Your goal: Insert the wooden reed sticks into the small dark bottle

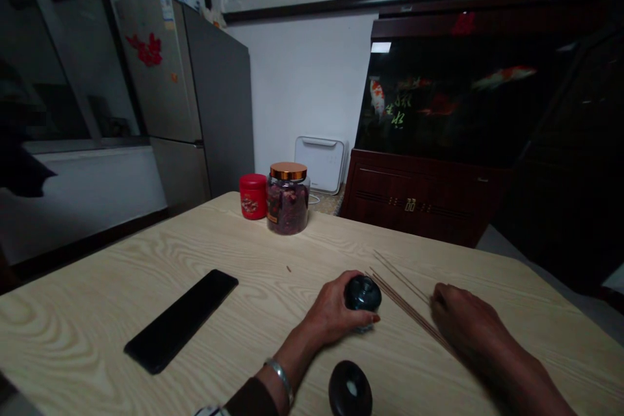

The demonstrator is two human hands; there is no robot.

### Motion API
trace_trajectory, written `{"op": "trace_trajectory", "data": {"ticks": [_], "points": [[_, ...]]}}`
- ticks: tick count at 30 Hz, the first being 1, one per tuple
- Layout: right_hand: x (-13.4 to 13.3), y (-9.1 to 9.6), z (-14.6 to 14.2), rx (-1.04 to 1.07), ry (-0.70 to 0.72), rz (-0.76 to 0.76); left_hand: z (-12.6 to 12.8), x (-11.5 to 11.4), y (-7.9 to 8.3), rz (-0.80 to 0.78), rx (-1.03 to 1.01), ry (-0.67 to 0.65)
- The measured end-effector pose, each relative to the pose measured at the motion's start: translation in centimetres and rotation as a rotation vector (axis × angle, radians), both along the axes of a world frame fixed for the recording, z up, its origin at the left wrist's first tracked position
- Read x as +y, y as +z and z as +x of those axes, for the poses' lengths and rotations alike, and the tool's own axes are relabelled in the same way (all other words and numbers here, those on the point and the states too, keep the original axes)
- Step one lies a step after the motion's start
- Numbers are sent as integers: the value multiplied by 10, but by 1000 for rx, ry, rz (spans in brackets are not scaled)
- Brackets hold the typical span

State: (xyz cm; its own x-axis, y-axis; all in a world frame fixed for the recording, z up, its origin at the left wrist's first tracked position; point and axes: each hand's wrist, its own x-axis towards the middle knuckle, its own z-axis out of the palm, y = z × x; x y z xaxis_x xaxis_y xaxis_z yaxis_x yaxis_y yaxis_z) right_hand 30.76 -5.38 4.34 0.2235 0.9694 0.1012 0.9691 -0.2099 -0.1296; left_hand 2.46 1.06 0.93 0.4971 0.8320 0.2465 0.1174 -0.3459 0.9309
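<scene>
My left hand (335, 312) is wrapped round a small dark round pot (363, 294) that stands on the light wooden table (107, 286). A silver bangle sits on that wrist. To its right my right hand (463, 318) rests on several thin brown sticks (397, 296) that lie in a bundle on the table; its fingers are curled down at the sticks' near end, and I cannot see whether they pinch any. A dark round lid (350, 390) lies on the table near me, just below the left hand.
A long black flat object (181, 320) lies to the left. At the table's far edge stand a glass jar with a copper lid (287, 198) and a red tin (253, 195). Beyond are a fridge (195, 97), a fish tank (463, 101) on a dark cabinet, and a white appliance (320, 164).
</scene>
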Motion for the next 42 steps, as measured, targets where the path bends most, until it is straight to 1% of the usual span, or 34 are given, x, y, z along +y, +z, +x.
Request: {"op": "trace_trajectory", "data": {"ticks": [2,4,5,6,8,10,12,16,19,23,29,31,33,36,38,40,42], "points": [[6,11,-2,231,57,122,0,0,1,-11,8,2],[10,28,-13,562,139,273,0,-1,3,-14,19,4],[12,37,-22,743,165,346,0,-1,4,-16,22,6],[14,47,-32,912,160,411,0,-1,4,-19,23,4],[17,63,-57,1173,172,535,0,-1,6,-21,24,-1],[21,73,-79,1312,217,623,0,-1,6,-16,32,3],[24,75,-94,1351,260,669,0,0,5,-7,41,9],[27,67,-106,1292,292,684,0,0,4,-7,31,4],[28,58,-109,1264,299,641,0,-1,4,-4,23,1],[31,47,-113,1226,316,516,0,0,2,20,30,0],[36,25,-111,994,387,364,1,2,-1,38,6,0],[37,22,-111,973,419,304,1,2,-1,45,-15,-13],[36,25,-108,953,453,250,1,1,0,48,-31,-23],[33,36,-94,841,453,217,0,1,1,29,-10,-17],[31,41,-75,693,409,195,-1,1,1,12,15,0],[30,38,-54,497,337,110,-1,1,1,4,26,8],[29,27,-34,308,243,-29,-1,1,1,11,23,7]]}}
